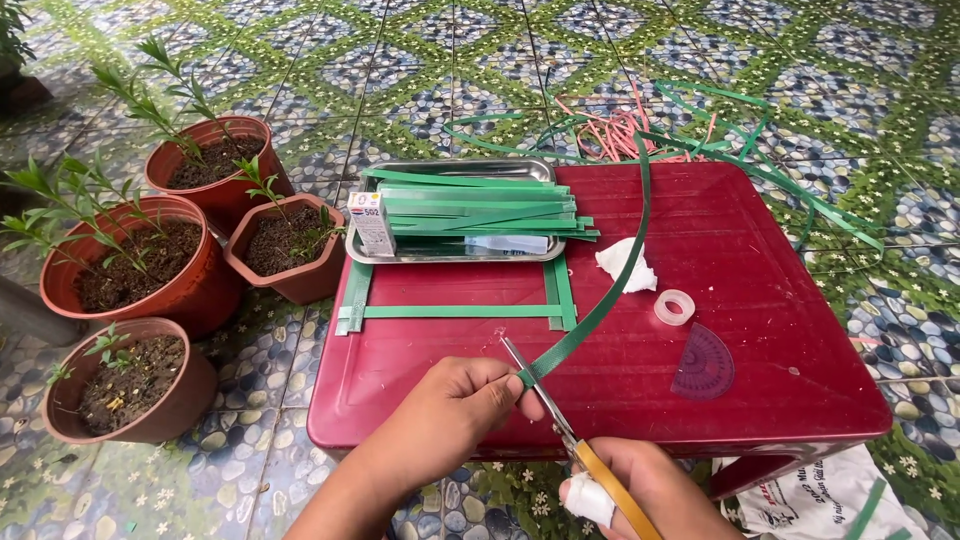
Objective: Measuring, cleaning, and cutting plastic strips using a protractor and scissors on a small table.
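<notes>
Scissors (545, 400) apparently at green strip (610, 280)

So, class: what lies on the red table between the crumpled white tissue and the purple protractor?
In the head view, a small clear tape roll lies between the tissue and the protractor on the red table.

Pebble-patterned floor tiles (420, 80) (green lattice) under a red table (760, 300).

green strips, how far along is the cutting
Done: a stack of cut strips fills the metal tray, and a strip frame lies on the red table. In hand: the left hand holds the long strip, scissors in the right hand. Left: uncut strapping behind.
</notes>
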